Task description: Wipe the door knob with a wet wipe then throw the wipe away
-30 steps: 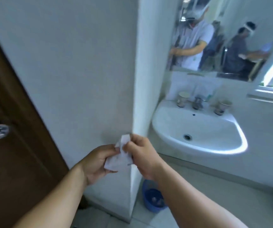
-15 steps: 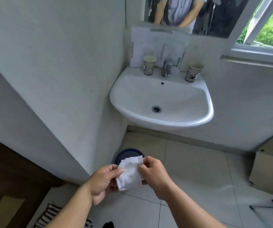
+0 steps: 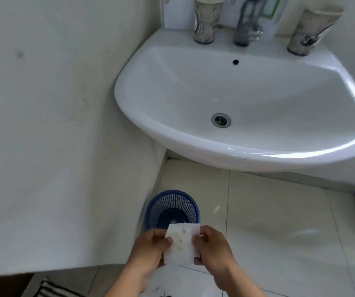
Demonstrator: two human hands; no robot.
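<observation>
A white wet wipe [image 3: 181,244] with faint grey smudges is stretched flat between both hands. My left hand [image 3: 148,250] pinches its left edge and my right hand [image 3: 214,246] pinches its right edge. The wipe hangs just in front of and above a blue mesh waste basket [image 3: 172,207] that stands on the tiled floor beside the wall corner. The door and its knob are out of view.
A white wall [image 3: 54,125] fills the left side. A white sink [image 3: 247,103] juts out above the basket, with a tap [image 3: 246,28] and two paper cups [image 3: 206,20] on its ledge. A striped mat [image 3: 52,289] lies at the bottom left.
The view has swung away from the door and knob and tilted down to the floor. Both hands carried the wipe toward the blue basket and spread it out flat.
</observation>
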